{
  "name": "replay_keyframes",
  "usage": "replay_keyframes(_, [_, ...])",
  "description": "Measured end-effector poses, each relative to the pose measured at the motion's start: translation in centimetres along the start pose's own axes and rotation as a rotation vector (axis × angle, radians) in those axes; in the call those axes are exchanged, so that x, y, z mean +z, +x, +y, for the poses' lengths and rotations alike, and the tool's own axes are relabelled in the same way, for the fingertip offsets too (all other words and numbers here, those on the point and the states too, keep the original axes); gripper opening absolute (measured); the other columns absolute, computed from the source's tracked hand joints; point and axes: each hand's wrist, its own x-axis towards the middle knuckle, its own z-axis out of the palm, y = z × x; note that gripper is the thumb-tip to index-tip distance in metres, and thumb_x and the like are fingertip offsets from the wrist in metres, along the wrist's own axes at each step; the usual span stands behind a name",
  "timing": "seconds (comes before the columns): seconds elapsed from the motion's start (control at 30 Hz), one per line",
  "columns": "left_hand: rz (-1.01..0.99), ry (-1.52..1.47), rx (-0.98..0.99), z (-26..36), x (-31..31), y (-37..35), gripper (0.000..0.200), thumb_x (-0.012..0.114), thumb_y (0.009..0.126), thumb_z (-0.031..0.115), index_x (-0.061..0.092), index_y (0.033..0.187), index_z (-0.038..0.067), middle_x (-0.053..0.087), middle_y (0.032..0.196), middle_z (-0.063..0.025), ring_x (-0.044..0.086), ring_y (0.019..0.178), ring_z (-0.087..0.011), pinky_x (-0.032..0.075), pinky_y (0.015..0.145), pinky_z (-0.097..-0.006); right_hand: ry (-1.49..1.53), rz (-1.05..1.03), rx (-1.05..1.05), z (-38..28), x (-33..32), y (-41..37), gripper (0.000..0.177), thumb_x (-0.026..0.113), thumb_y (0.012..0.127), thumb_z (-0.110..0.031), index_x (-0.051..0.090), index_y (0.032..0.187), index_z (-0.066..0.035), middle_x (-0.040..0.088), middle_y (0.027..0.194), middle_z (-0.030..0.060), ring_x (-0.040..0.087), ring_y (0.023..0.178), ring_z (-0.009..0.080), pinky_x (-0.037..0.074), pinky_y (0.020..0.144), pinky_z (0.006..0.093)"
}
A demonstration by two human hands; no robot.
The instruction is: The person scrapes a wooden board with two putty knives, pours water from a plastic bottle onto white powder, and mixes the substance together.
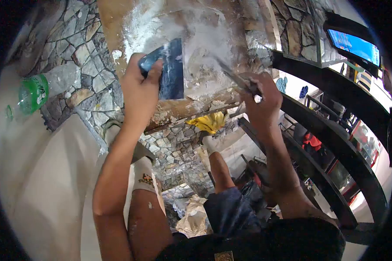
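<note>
My left hand (pixel 139 85) is closed around a flat, dark blue scraper blade (pixel 173 74), its thumb pressed over the near face. Whitish smears mark the blade, which stands tilted over the left part of a brown board (pixel 112 19). My right hand (pixel 265 93) grips the handle of a narrow trowel (pixel 231 74). The trowel points up and left, its tip blurred against the white powder or plaster (pixel 200 26) spread across the board. Lumpy, wetter-looking residue lies between the two tools and along the board's near edge.
Stone-patterned floor (pixel 89 69) surrounds the board. A clear bottle with a green label (pixel 34 92) lies at left. Near the board's front edge are a yellow cloth (pixel 210 122) and my feet. Dark curved railing bars (pixel 331 130) run along the right, below a lit screen (pixel 355 45).
</note>
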Motion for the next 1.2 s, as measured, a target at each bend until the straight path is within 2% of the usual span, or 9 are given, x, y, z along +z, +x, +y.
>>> replay_keyframes(0.07, [0.146, -0.146, -0.014, -0.1, 0.4, -1.2, 0.017, 0.058, 0.093, 0.013, 0.053, 0.101, -0.001, 0.056, 0.083, -0.0038, 0.048, 0.074, -0.0107, 0.041, 0.07, -0.0254, 0.046, -0.078, 0.21, -1.3, -1.0, -1.7, 0.043, 0.071, 0.067, 0.001, 0.064, 0.108, -0.012, 0.058, 0.085, 0.0082, 0.058, 0.076, 0.0279, 0.049, 0.065, 0.0369])
replay_keyframes(0.17, [0.243, -0.146, 0.002, 0.1, 1.8, -3.3, 0.017, 0.056, 0.093, 0.011, 0.051, 0.103, -0.002, 0.056, 0.091, -0.0075, 0.049, 0.079, -0.0124, 0.042, 0.073, -0.0262, 0.06, -0.108, 0.084, -3.8, 1.0, -4.4, 0.05, 0.069, 0.068, 0.001, 0.061, 0.116, -0.011, 0.058, 0.093, 0.0097, 0.059, 0.081, 0.0288, 0.05, 0.067, 0.0371])
replay_keyframes(0.33, [0.138, -0.357, -0.062, 2.5, 3.1, -5.5, 0.027, 0.05, 0.097, 0.011, 0.047, 0.118, -0.005, 0.057, 0.1, -0.01, 0.053, 0.091, -0.0129, 0.044, 0.081, -0.0256, 0.236, -0.119, 0.1, -7.6, 5.2, -4.8, 0.051, 0.062, 0.068, 0.006, 0.058, 0.118, -0.003, 0.053, 0.103, 0.0183, 0.058, 0.084, 0.035, 0.05, 0.068, 0.0395])
replay_keyframes(0.43, [0.158, -0.303, -0.083, 2.0, 2.7, -4.7, 0.024, 0.05, 0.096, 0.009, 0.049, 0.116, -0.005, 0.058, 0.098, -0.0093, 0.054, 0.089, -0.0127, 0.045, 0.08, -0.0256, 0.239, 0.0, 0.095, -6.9, 6.7, -3.2, 0.043, 0.061, 0.075, 0.005, 0.061, 0.116, -0.006, 0.056, 0.097, 0.016, 0.06, 0.079, 0.0323, 0.049, 0.065, 0.0382])
replay_keyframes(0.57, [0.279, -0.342, -0.048, 2.4, 3.9, -5.3, 0.009, 0.055, 0.093, 0.006, 0.053, 0.096, -0.002, 0.057, 0.083, -0.0031, 0.049, 0.074, -0.0089, 0.043, 0.072, -0.0242, 0.063, -0.138, 0.251, -4.1, 7.9, 0.6, 0.032, 0.06, 0.08, -0.004, 0.06, 0.112, -0.002, 0.056, 0.097, 0.0199, 0.06, 0.08, 0.0357, 0.048, 0.073, 0.0425])
replay_keyframes(0.77, [0.316, -0.676, -0.351, -1.4, 1.5, -4.2, 0.012, 0.063, 0.088, 0.004, 0.052, 0.086, 0.007, 0.053, 0.076, 0.0028, 0.041, 0.069, -0.0053, 0.036, 0.066, -0.0223, -0.107, 0.128, 0.154, -2.3, 3.4, 0.4, 0.026, 0.06, 0.085, -0.007, 0.058, 0.109, -0.001, 0.059, 0.093, 0.0185, 0.058, 0.084, 0.0375, 0.046, 0.074, 0.0433])
replay_keyframes(0.93, [0.068, -0.677, -0.734, 1.2, -0.1, -5.1, 0.014, 0.061, 0.085, -0.002, 0.05, 0.092, 0.0, 0.062, 0.083, -0.0095, 0.064, 0.069, -0.017, 0.057, 0.045, -0.0299, -0.005, -0.049, 0.13, -2.4, 3.3, -0.1, 0.024, 0.059, 0.083, -0.003, 0.058, 0.108, -0.001, 0.058, 0.099, 0.0181, 0.057, 0.09, 0.0374, 0.046, 0.077, 0.041])
replay_keyframes(1.07, [-0.024, -0.587, -0.807, 1.5, 1.1, -5.7, 0.013, 0.056, 0.085, -0.006, 0.051, 0.097, -0.003, 0.063, 0.087, -0.0117, 0.064, 0.07, -0.0176, 0.059, 0.051, -0.0317, 0.088, -0.132, 0.031, -4.7, 4.7, -1.3, 0.036, 0.054, 0.077, 0.005, 0.056, 0.113, -0.002, 0.057, 0.101, 0.0175, 0.054, 0.095, 0.0378, 0.046, 0.084, 0.0424])
replay_keyframes(1.2, [-0.039, -0.578, -0.549, 1.8, 1.9, -6.5, 0.014, 0.053, 0.086, -0.008, 0.054, 0.099, -0.004, 0.064, 0.088, -0.01, 0.063, 0.07, -0.0141, 0.057, 0.054, -0.028, 0.127, -0.165, -0.008, -7.0, 6.1, -2.6, 0.048, 0.051, 0.07, 0.01, 0.055, 0.116, -0.003, 0.056, 0.102, 0.0191, 0.053, 0.098, 0.0391, 0.045, 0.087, 0.044])
